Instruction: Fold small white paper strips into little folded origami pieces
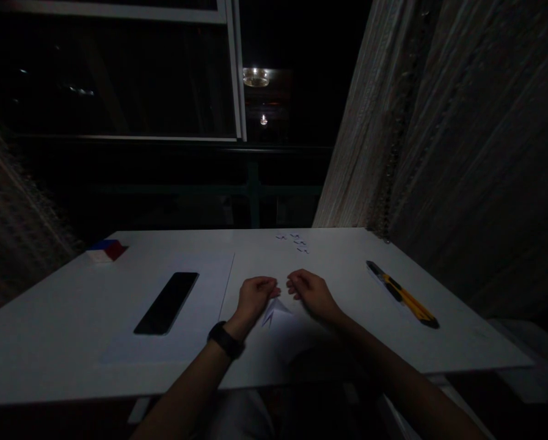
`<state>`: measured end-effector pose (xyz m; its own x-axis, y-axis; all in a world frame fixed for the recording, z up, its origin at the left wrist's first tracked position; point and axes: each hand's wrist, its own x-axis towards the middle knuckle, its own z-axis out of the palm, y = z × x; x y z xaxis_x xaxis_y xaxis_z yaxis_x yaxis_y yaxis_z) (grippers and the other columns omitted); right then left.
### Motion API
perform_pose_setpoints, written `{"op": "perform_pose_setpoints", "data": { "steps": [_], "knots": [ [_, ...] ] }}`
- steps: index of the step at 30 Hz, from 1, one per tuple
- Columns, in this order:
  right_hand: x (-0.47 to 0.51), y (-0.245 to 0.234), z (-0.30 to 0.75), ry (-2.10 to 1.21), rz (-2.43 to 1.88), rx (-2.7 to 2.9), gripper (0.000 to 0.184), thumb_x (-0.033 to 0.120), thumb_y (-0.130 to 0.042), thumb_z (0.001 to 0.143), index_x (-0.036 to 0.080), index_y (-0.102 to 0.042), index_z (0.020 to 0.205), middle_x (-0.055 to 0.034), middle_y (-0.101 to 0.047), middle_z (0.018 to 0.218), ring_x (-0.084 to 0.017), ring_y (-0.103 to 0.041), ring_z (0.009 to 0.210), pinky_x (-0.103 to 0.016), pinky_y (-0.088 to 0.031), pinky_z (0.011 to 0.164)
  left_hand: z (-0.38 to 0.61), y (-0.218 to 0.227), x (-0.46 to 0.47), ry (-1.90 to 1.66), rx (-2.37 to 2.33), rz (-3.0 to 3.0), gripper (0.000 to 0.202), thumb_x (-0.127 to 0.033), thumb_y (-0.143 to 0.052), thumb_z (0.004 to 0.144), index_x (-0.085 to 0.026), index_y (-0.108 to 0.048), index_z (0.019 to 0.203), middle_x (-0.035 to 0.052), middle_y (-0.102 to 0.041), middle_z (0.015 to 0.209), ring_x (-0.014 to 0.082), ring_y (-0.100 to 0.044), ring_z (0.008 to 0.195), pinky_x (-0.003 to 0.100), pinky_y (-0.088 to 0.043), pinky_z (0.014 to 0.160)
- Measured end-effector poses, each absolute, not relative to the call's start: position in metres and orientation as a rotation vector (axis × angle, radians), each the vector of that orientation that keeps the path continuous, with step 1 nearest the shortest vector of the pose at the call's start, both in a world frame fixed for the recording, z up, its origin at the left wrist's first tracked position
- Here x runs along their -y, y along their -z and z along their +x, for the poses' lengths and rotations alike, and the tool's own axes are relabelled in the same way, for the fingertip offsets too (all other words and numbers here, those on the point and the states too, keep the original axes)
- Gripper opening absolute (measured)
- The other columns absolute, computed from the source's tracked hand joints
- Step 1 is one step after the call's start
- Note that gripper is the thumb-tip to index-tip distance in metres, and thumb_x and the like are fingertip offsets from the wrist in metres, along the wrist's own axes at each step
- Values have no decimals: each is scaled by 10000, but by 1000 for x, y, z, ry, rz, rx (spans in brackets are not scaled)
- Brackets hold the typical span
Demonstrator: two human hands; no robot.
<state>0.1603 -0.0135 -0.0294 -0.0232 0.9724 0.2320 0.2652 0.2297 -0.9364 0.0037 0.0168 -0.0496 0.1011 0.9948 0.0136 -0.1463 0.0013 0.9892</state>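
At the middle of the counter's [49,342] front edge, the left hand [254,296] and right hand [311,292] meet over a small folded paper [277,315], fingers curled shut, seemingly pinching its far tip. A sharp crease probably needs aligned edges and firm downward pressure.

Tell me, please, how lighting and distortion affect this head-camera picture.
Head view: very dim, the white table brightest; left hand and right hand pinch a folded paper, its detail murky; a lamp glares in the dark window; the curtain leans, likely wide-lens distortion.
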Motion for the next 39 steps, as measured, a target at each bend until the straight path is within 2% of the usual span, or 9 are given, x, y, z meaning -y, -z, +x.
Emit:
{"op": "perform_pose_setpoints", "data": {
  "steps": [2, 4, 7, 10, 15, 19, 26, 34, 39],
  "knots": [
    [28, 27, 162, -754, -1199, 1699, 219, 253, -466, 775, 182, -577, 950, -59, -657, 851, -152, -608, 759, -271, -474, 646, 4, 53, -18, -1208, -1095, 1244, 167, -274, -680, 631, -125, -673, 708, 73, -670, 638, 185, -633, 622, 285, -484, 622],
    [38, 27, 162, -625, -1280, 1888, 328, 219, -555, 698, 200, -555, 1026, -55, -658, 893, -167, -600, 783, -273, -457, 653, 5, 56, -20, -1216, -1133, 1305, 160, -285, -665, 645, -142, -677, 716, 71, -672, 655, 188, -635, 642, 278, -479, 621],
    [40, 31, 157, -396, -1443, 2107, 244, 253, -640, 642, 192, -619, 878, -61, -664, 843, -202, -589, 779, -303, -424, 684, 7, 58, -22, -1224, -1095, 1307, 193, -307, -662, 654, -141, -672, 752, 80, -677, 726, 182, -632, 678, 275, -476, 652],
    [28, 29, 152, -315, -1448, 2135, 71, 225, -584, 715, 193, -644, 737, -59, -673, 786, -186, -595, 740, -280, -400, 676, 6, 54, -22, -1269, -992, 1201, 300, -401, -610, 703, -117, -653, 790, 105, -671, 801, 176, -627, 724, 283, -473, 697],
    [6, 7, 152, -237, -1417, 1913, 153, 240, -497, 790, 191, -641, 800, -53, -664, 707, -178, -592, 642, -268, -394, 608, 0, 34, -16, -1180, -908, 924, 433, -503, -519, 751, -114, -605, 920, 120, -658, 857, 171, -623, 718, 261, -477, 605],
    [-1, 6, 148, -112, -1329, 1828, 162, 227, -485, 797, 197, -644, 794, -57, -658, 756, -185, -596, 716, -282, -427, 680, -2, 26, -9, -1007, -751, 834, 380, -473, -514, 770, -121, -592, 892, 101, -655, 791, 162, -617, 656, 286, -490, 600],
    [4, 21, 144, -243, -1006, 1773, 169, 202, -545, 764, 222, -677, 869, -78, -618, 1012, -197, -581, 914, -329, -449, 832, -4, 27, -8, -1102, -598, 818, 179, -273, -661, 685, -136, -615, 790, 16, -616, 696, 91, -565, 587, 202, -459, 573],
    [9, 12, 153, -408, -941, 1834, 165, 243, -588, 745, 204, -683, 875, -74, -643, 870, -185, -597, 812, -318, -468, 767, -3, 27, -9, -1158, -654, 872, 202, -214, -701, 616, -102, -663, 780, 49, -641, 703, 110, -567, 628, 219, -440, 618],
    [8, 12, 151, -492, -967, 1757, 128, 263, -564, 760, 181, -662, 769, -62, -623, 777, -163, -585, 738, -288, -463, 697, -3, 28, -11, -1212, -668, 998, 243, -235, -705, 615, -99, -680, 814, 76, -666, 779, 134, -575, 724, 237, -425, 702]
  ]
}}
